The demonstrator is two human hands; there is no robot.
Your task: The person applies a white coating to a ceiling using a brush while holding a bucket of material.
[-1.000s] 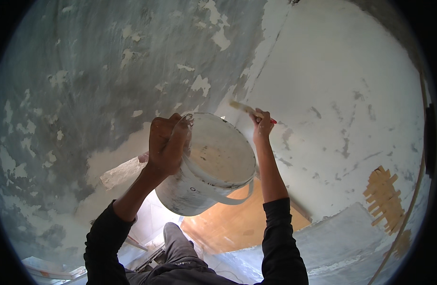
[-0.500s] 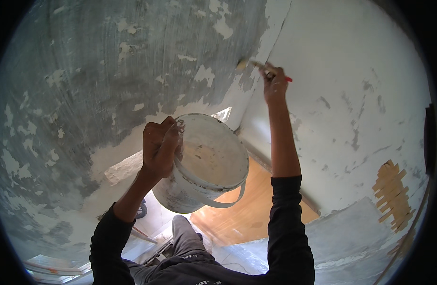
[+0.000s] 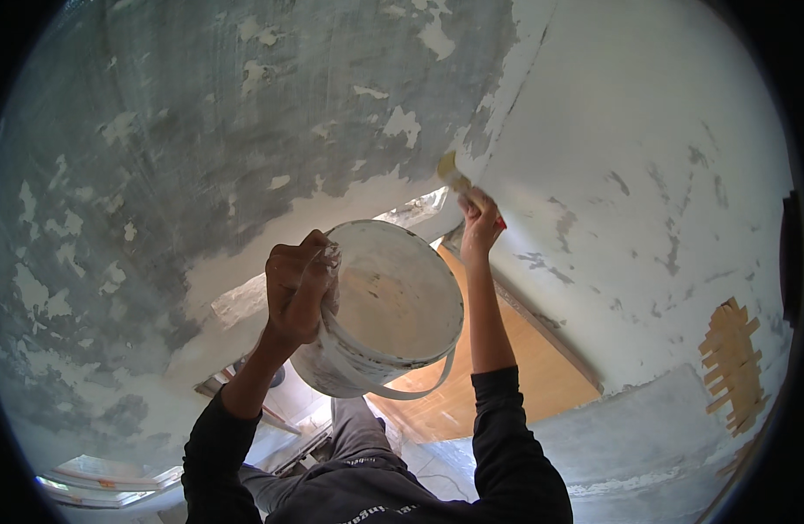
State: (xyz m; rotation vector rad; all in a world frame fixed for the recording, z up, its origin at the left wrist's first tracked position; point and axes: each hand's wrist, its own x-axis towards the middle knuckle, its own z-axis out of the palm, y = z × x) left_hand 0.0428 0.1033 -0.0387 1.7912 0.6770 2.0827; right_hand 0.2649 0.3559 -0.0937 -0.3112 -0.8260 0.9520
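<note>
The right hand [image 3: 481, 225] grips a flat, yellow-bristled brush [image 3: 457, 177] with a red handle end, its axis slanting up-left toward the patchy grey surface [image 3: 201, 113]; contact is unclear. The left hand [image 3: 297, 284] clamps the rim of the round white plastic bucket [image 3: 317, 368], below-left of the brush, with free room between.

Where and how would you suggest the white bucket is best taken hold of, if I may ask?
I'd suggest gripping the curved strap handle from the near right: it loops clear of the white bucket there, leaving room for fingers, whereas the left hand already covers the left edge.
</note>
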